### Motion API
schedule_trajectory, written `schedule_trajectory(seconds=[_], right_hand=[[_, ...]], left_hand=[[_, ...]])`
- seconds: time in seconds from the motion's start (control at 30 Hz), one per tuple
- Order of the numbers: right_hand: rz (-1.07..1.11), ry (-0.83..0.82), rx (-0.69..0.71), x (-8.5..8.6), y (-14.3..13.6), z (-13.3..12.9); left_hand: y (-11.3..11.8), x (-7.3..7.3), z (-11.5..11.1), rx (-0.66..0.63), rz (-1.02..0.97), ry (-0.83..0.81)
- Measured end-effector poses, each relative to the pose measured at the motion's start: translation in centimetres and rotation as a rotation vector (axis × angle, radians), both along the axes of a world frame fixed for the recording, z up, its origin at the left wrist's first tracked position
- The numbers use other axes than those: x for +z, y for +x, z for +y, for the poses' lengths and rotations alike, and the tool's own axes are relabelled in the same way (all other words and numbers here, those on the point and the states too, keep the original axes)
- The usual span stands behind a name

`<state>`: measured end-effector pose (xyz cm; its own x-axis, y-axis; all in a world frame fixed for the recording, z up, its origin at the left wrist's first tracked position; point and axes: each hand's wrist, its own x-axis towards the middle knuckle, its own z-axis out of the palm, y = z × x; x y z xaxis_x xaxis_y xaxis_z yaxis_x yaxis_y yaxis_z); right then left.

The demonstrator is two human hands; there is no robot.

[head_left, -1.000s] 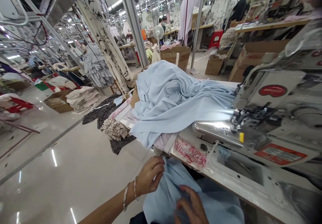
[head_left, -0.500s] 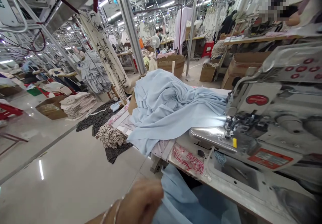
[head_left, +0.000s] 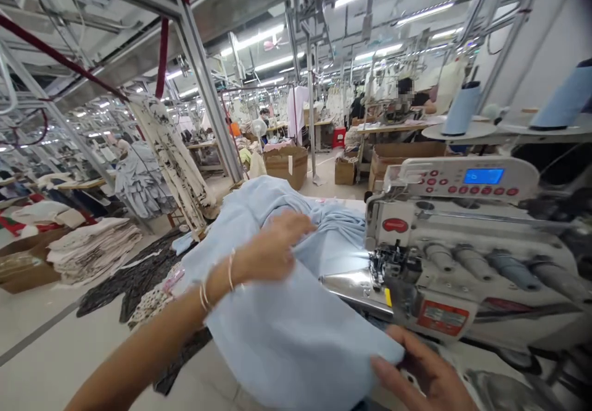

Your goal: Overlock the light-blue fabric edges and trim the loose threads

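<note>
A light blue fabric piece [head_left: 296, 337] spans between my two hands in front of the sewing machine [head_left: 393, 263]. My left hand [head_left: 271, 248], with bangles at its wrist, is at the upper end of the piece; its fingers are blurred but appear closed on the cloth. At the lower right, my right hand [head_left: 425, 368] pinches the edge between thumb and fingers. Behind the left hand, more light blue cloth [head_left: 263, 192] lies heaped on the worktable. Some of that heap runs to the machine's needle area, beside the lit metal bed [head_left: 351, 281].
Blue thread cones [head_left: 462, 109] stand above the machine's control panel [head_left: 483, 177]. To the left, folded fabric stacks [head_left: 92, 248] and dark cloth [head_left: 134, 275] lie at floor level. Cardboard boxes [head_left: 287, 164] stand beyond the table. A person [head_left: 419, 100] sits at another station.
My left hand has risen from the bottom of the view to the heap, and my right hand has come into view. Blue fabric now stretches between them. The view has shifted toward the right.
</note>
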<state>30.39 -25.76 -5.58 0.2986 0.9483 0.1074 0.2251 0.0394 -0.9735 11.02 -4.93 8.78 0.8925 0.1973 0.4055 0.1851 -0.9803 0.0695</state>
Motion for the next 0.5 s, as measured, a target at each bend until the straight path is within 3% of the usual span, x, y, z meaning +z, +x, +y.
schedule_trajectory(seconds=[0.07, 0.17, 0.27, 0.33, 0.43, 0.5], right_hand=[[0.059, 0.109, -0.025, 1.3, -1.5, 1.0], [0.112, 0.243, -0.149, 2.3, -2.8, 1.2], [0.241, 0.326, -0.322, 1.4, -3.3, 1.4], [0.407, 0.29, -0.337, -0.3, -4.0, 1.8], [0.625, 0.146, -0.344, -3.1, -5.9, 2.5], [0.647, 0.106, -0.368, -4.5, -7.0, 2.5]], left_hand=[[2.4, -1.7, -3.4, -0.283, 0.163, -0.217], [4.7, -2.8, -6.0, -0.39, 0.278, -0.483], [5.8, -2.4, -5.6, -0.317, 0.297, -0.658], [6.3, -2.3, -4.9, -0.26, 0.244, -0.667], [6.9, -3.5, -4.3, -0.052, 0.198, -0.453], [7.3, -4.7, -4.2, 0.079, 0.194, -0.31]])
